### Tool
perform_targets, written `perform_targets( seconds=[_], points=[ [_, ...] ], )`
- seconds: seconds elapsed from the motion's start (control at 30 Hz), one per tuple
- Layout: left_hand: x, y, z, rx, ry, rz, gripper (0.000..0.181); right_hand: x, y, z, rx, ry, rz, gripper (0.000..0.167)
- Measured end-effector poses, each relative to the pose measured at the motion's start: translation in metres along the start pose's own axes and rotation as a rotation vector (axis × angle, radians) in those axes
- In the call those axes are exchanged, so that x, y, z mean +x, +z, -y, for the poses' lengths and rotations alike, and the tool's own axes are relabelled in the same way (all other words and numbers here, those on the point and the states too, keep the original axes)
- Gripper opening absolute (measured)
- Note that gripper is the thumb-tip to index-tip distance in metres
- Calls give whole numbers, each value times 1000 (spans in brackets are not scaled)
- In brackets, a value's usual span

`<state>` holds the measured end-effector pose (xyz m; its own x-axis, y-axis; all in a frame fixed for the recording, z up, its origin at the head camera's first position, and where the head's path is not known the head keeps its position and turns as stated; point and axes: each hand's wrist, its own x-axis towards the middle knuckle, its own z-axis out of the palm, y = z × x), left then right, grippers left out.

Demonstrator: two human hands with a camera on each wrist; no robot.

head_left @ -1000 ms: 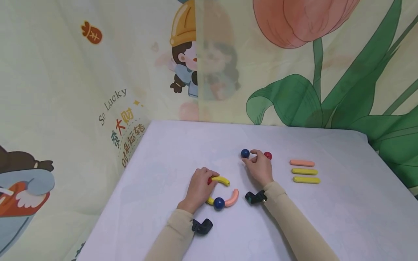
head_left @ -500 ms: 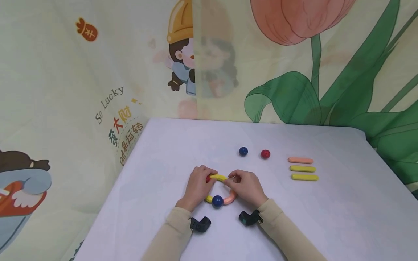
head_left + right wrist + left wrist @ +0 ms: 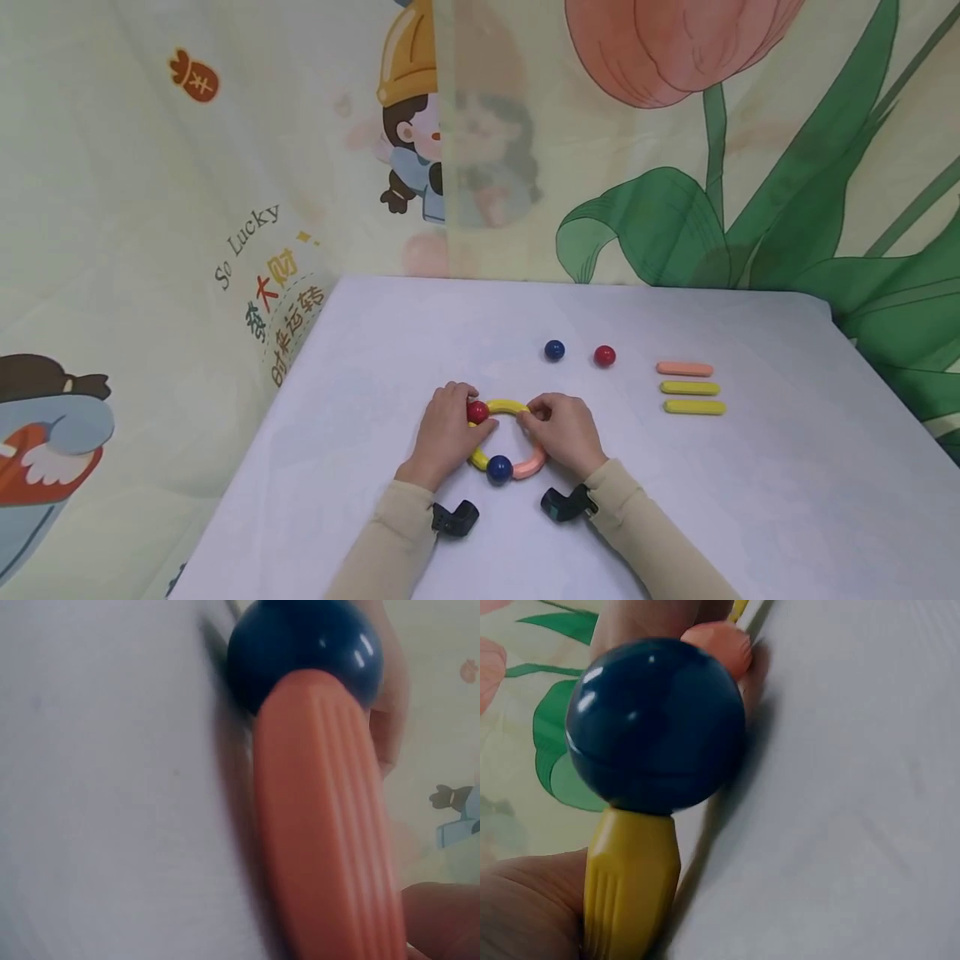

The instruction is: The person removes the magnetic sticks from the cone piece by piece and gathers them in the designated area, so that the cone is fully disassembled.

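the left hand (image 3: 446, 433) is pinching a red ball (image 3: 477, 412) between thumb and fingers; the right hand (image 3: 566, 429) is pinching the right end of a yellow arc (image 3: 506, 407). both pieces are sitting in a ring on the near half of the counter (image 3: 375, 358), with a blue ball (image 3: 499, 469) lying between a pink arc (image 3: 529, 464) and a second yellow arc (image 3: 478, 459). the right hand is hiding the joint beneath it. farther back, a loose blue ball (image 3: 554, 350) and a loose red ball (image 3: 604, 356) are resting apart; to their right, a pink stick (image 3: 684, 368) and two yellow sticks (image 3: 694, 407) are lying parallel. white cloth is covering the counter. behind it, a printed backdrop is showing a tulip (image 3: 682, 50), green leaves (image 3: 652, 221) and a helmeted cartoon figure (image 3: 412, 158); the left hanging is bearing "so lucky" lettering (image 3: 246, 242).
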<state>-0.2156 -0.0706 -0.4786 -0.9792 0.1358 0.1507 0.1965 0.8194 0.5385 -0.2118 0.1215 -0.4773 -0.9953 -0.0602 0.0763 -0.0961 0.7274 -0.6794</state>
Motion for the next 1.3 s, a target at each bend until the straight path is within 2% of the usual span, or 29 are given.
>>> perform_targets(
  seconds=[0.17,0.33,0.63,0.83,1.03,1.3],
  points=[
    [-1,-6,-2,-10,-39,25,40,1,-2,-3,20,2,-25,18],
    [0,-5,-3,-24,-59,25,43,3,-10,-12,17,52,-89,17],
    [0,-3,-2,-17,-36,8,43,2,-37,-35,-47,156,-165,22],
    [-1,-3,-1,-13,-27,-11,48,0,-49,-51,-106,179,-232,26],
    [-3,-9,2,-43,-88,29,59,-2,-55,-59,-135,191,-262,27],
    [-7,-23,3,-31,-163,67,45,-6,-58,-61,-160,204,-247,28]
  ],
)
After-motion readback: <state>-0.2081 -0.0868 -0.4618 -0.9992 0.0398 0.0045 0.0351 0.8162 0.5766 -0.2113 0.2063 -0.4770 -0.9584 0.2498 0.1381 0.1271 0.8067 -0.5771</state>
